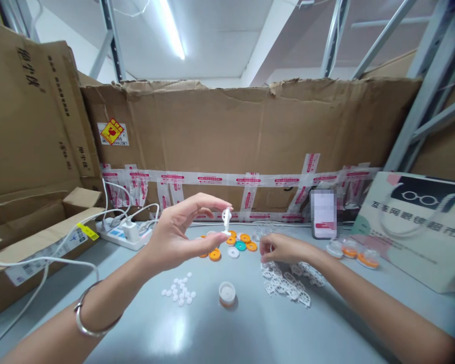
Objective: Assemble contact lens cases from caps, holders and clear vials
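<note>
Between thumb and fingertips, my left hand [178,227] holds up a small white plastic part [226,221] above the table. My right hand [282,247] is closed at the far edge of a heap of white openwork plastic pieces [286,283]; what its fingers pinch, if anything, is hidden. Below and between the hands stands a small round container [227,293] with a whitish top and an orange lower part. Small white discs [180,290] lie scattered to its left. Behind it are several orange rings [214,254], a teal ring [240,245] and a white ring [233,252].
A white power strip [127,233] with plugs and cables sits at the left, beside an open cardboard box [49,253]. A phone [323,214] leans upright at the back right. Clear-and-orange round cases [367,259] stand before a paper bag [413,232]. Cardboard [231,131] walls the back.
</note>
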The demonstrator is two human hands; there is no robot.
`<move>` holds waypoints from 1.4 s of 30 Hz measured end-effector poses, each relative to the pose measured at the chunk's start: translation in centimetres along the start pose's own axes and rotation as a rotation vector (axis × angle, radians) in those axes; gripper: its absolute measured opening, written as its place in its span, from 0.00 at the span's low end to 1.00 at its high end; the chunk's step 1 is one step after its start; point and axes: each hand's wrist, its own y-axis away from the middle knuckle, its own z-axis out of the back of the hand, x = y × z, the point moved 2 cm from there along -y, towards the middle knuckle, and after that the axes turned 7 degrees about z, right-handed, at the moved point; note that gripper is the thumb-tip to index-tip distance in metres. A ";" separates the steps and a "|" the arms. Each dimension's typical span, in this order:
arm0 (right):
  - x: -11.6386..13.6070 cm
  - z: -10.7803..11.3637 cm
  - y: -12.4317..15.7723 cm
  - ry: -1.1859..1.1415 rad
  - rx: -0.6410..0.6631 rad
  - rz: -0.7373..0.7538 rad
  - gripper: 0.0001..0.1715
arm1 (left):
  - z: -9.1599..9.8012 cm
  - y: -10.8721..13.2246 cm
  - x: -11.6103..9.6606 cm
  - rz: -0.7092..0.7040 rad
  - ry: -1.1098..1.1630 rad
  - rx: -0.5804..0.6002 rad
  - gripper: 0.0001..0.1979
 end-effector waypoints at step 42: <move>9.2 3.8 3.8 -0.767 -0.159 0.307 0.09 | -3.2 0.7 0.9 -0.323 -0.408 0.193 0.19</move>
